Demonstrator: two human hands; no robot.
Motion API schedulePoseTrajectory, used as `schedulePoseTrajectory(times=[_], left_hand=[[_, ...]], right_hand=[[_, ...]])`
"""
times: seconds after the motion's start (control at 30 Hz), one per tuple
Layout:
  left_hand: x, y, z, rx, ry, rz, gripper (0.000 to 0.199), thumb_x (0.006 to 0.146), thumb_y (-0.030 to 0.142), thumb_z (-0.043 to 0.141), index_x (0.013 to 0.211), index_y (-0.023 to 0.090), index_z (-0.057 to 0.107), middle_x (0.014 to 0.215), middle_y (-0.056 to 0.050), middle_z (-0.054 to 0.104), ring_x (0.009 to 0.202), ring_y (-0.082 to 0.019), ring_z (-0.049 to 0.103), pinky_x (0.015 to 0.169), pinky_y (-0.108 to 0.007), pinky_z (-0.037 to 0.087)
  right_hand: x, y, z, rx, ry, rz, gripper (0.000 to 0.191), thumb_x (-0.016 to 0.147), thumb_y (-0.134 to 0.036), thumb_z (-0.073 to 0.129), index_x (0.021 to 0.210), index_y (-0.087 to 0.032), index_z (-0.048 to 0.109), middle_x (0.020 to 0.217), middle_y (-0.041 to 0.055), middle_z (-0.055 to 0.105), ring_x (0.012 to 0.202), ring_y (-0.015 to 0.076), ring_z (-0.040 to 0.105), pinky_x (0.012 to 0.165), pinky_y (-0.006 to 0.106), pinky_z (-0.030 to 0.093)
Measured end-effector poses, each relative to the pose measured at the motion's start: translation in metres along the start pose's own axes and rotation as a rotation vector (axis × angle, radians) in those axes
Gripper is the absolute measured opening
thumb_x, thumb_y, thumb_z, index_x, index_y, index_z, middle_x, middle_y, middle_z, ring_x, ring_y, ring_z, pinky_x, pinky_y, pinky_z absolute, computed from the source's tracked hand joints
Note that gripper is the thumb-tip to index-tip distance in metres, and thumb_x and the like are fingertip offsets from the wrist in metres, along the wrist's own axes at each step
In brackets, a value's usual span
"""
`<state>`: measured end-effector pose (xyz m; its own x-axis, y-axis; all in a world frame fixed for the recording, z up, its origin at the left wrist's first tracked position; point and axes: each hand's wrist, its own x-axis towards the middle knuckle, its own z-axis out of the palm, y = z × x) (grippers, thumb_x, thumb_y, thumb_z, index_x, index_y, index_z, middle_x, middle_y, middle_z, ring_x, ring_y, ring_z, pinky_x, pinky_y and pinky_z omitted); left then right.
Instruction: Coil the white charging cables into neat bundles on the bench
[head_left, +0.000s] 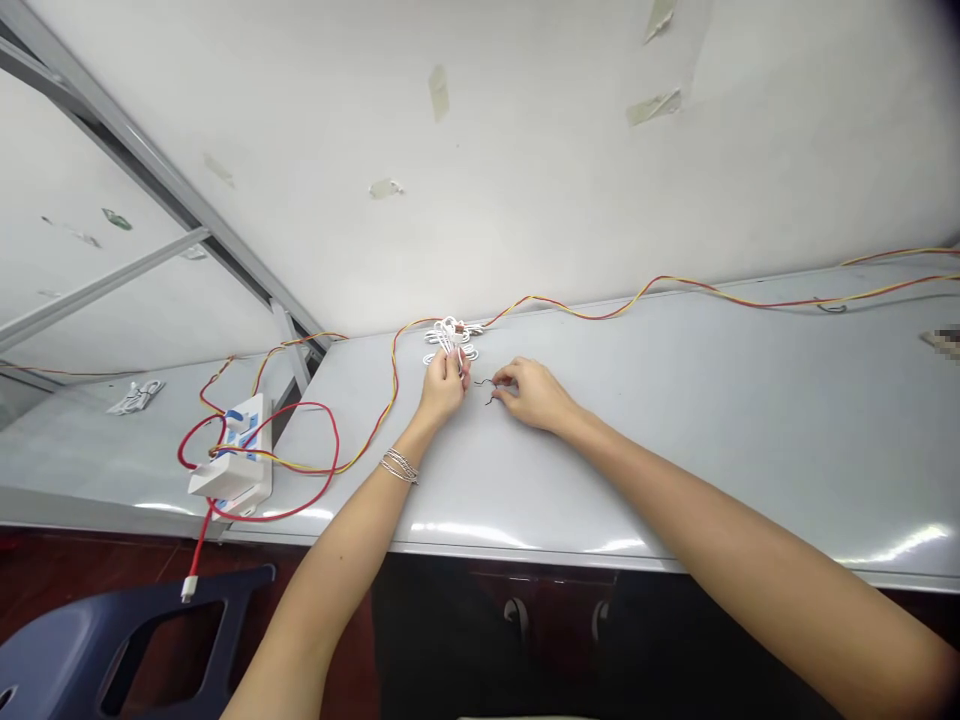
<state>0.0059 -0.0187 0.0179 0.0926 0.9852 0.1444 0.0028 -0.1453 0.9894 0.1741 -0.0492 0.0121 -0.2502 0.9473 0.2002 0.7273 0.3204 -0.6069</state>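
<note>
This seems a workroom, judging by the grey bench [750,400], power strip [260,440] and tape-marked wall [525,170].

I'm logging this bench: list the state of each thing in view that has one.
Coiled white cable bundle: gathered, pinched in the left hand.
Thin black bent wire: pinched in the right hand, ends free.
White power strip with blue sockets: occupied by a white adapter.
Red cable: looped, white-tipped end hanging down.
Twisted red-and-yellow wire: wavy, uncoiled.
Folded white cable, far left: bundled.
</note>
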Motion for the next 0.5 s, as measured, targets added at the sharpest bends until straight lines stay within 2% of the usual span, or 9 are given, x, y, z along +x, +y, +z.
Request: schedulePoseTrajectory(times=[0.07,0.13,0.27,0.4,0.5], left_hand=[[0.000,0.001,0.000,-0.072,0.018,-0.047,0.027,0.098,0.041,0.051,0.084,0.019,0.045,0.064,0.006,0.040,0.043,-0.005,0.031,0.044,-0.023,0.024],[0.001,0.003,-0.002,-0.121,0.034,-0.083,0.028,0.098,0.042,0.050,0.084,0.019,0.043,0.061,0.007,0.034,0.042,-0.004,0.024,0.044,-0.022,0.019],[0.001,0.008,-0.004,-0.161,0.039,-0.106,0.027,0.095,0.041,0.052,0.081,0.020,0.041,0.059,0.008,0.030,0.041,-0.004,0.022,0.043,-0.020,0.018],[0.001,0.011,-0.003,-0.178,0.049,-0.110,0.024,0.089,0.030,0.056,0.077,0.020,0.038,0.058,0.008,0.028,0.041,-0.003,0.021,0.043,-0.020,0.018],[0.001,0.011,-0.001,-0.165,0.046,-0.137,0.026,0.088,0.031,0.059,0.077,0.020,0.037,0.057,0.009,0.026,0.041,-0.003,0.021,0.042,-0.019,0.018]], right_hand=[[0.000,0.001,0.000,0.028,0.013,-0.010,0.022,0.087,-0.020,0.063,0.106,-0.017,0.074,0.100,0.0111,0.070,0.090,0.0230,0.064,0.086,0.034,0.046],[-0.001,0.001,0.000,0.047,0.006,-0.032,0.024,0.087,-0.017,0.060,0.107,-0.018,0.075,0.100,0.0102,0.070,0.088,0.0221,0.064,0.085,0.034,0.046],[-0.002,0.000,-0.001,-0.005,-0.049,-0.066,0.027,0.086,-0.013,0.058,0.103,-0.021,0.077,0.105,0.0104,0.068,0.095,0.0245,0.062,0.091,0.037,0.044],[-0.002,-0.001,-0.002,-0.022,-0.088,-0.067,0.021,0.085,-0.011,0.057,0.089,-0.020,0.076,0.096,0.0106,0.067,0.091,0.0247,0.061,0.085,0.036,0.044],[-0.001,0.001,0.000,-0.021,-0.087,-0.064,0.021,0.087,-0.009,0.052,0.087,-0.017,0.072,0.097,0.0124,0.065,0.091,0.0241,0.060,0.085,0.035,0.044]])
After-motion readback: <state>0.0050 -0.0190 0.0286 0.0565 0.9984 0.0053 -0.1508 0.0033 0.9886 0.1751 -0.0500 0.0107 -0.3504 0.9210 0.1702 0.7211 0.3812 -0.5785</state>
